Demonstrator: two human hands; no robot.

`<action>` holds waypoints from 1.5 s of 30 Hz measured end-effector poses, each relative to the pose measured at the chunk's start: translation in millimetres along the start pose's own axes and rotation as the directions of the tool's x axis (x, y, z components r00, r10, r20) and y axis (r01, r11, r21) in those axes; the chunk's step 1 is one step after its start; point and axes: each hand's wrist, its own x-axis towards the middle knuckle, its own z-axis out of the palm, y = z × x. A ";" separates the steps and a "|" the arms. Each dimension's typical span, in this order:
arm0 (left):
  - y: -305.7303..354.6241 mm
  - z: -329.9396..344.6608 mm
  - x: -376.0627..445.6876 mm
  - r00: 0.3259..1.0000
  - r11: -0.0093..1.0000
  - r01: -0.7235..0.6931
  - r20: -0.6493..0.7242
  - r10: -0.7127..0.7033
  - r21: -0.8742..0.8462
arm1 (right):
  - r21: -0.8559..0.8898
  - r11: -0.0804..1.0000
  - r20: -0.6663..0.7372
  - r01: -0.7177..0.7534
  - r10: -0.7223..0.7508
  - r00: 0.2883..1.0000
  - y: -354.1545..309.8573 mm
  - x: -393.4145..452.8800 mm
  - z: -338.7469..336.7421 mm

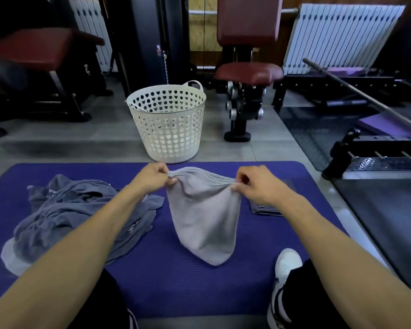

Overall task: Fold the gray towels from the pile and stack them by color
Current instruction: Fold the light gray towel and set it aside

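**Light gray towel held up by its top corners**

Pile (76,217) lies at mat's (199,293) left edge. Left hand (152,179) and right hand (254,186) each pinch a top corner of the towel (204,222) over mat centre. Soft, light, droops; corners give best hold. Folded stack (266,208) near right edge.

Towel (204,217) hangs btwn my hands over the mat (171,288). Unfolded pile (81,214) on mat to my left, folded stack (266,208) right, basket (167,122) on floor behind mat.

Folded dark gray stack (268,207) mostly hidden behind right hand (259,186). Barbell (365,93) cut off at right edge. Blurred bench (33,48) far left.
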 end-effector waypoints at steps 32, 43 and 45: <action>42.4 19.6 -28.4 0.985 0.927 -0.171 -0.033 0.170 -0.333 | 0.270 0.934 0.342 -0.236 0.136 0.930 -5.5 -22.0 16.6; 38.6 16.9 -23.9 0.986 0.912 -0.160 -0.108 0.129 -0.376 | 0.238 0.898 0.177 -0.370 0.335 0.926 14.9 -13.1 4.7; 34.0 15.2 -20.5 0.986 0.927 -0.145 -0.128 0.106 -0.345 | 0.405 0.824 0.130 -0.396 0.376 0.917 18.7 -11.3 -2.4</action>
